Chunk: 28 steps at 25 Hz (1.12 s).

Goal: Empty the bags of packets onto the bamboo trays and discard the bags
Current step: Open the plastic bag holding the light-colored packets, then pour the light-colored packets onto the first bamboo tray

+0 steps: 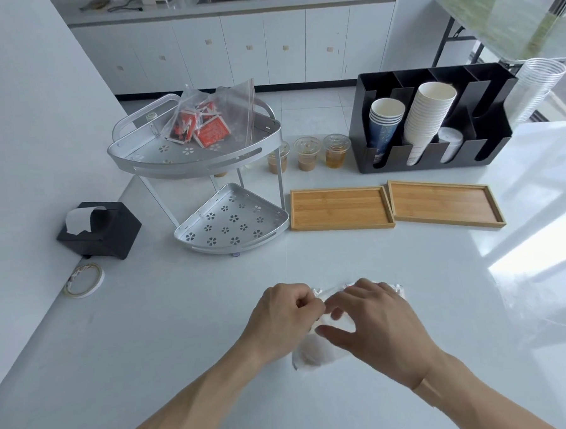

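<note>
Both hands meet over a clear plastic bag (315, 353) lying on the white counter (182, 318) close to the person. The left hand (285, 316) is curled into a loose fist, its fingertips pinching the bag's top edge, while the right hand (376, 324) lies over the bag with its fingers bent and its thumb reaching under toward the same edge, gripping the plastic. The bag's contents look pale and are mostly hidden beneath the hands, so what it holds cannot be told. Farther back on the counter, two bamboo trays sit side by side with their near corners touching: the left tray (340, 208) and the right tray (445, 207), both bare. To their left stands a silver two-tier corner rack (200, 163); on its upper shelf rests a second clear zip bag (211, 116), standing open and holding red packets (210, 133). Behind the trays are three lidded plastic cups (308, 154) of brownish and amber liquid, and beside them a black cup organizer (434, 121) stacked with paper cups. At the far left are a black tissue dispenser (100, 230) and a roll of tape (83, 280).
</note>
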Available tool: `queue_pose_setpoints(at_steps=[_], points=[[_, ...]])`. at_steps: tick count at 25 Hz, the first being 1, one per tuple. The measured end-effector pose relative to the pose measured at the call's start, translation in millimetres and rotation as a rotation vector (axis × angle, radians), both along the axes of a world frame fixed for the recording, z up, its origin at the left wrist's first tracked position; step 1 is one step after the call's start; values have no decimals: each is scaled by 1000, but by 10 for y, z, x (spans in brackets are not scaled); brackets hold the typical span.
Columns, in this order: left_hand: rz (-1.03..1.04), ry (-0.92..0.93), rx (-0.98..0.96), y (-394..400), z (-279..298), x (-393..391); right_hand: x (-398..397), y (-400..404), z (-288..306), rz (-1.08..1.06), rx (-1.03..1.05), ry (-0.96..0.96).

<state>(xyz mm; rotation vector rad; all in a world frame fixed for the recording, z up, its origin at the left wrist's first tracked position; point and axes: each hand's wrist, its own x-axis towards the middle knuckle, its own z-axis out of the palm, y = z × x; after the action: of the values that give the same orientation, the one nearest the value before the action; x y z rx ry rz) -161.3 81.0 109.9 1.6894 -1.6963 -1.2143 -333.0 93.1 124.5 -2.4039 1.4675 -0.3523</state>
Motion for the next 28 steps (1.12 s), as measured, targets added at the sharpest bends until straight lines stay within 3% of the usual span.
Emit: queue_pose_setpoints(at_steps=[6, 10, 12, 15, 20, 24, 28], points=[[228, 246, -13, -120, -163, 206, 165, -306, 77, -60, -137, -175], [275, 145, 353, -161, -640, 225, 96, -585, 290, -94, -117, -255], [264, 303, 484, -212, -786, 170, 33, -681, 383, -68, -116, -286], [290, 559, 483, -354, -843, 79, -58, -813, 471, -32, -117, -318], [486, 739, 546, -600, -844, 2, -297, -1142, 472, -49, -125, -297], [564, 685, 481, -920, -770, -2, -604, -1585, 300, -132, -85, -249], [602, 470, 271, -1290, -665, 16, -908, -2127, -42, -252, 94, -263]])
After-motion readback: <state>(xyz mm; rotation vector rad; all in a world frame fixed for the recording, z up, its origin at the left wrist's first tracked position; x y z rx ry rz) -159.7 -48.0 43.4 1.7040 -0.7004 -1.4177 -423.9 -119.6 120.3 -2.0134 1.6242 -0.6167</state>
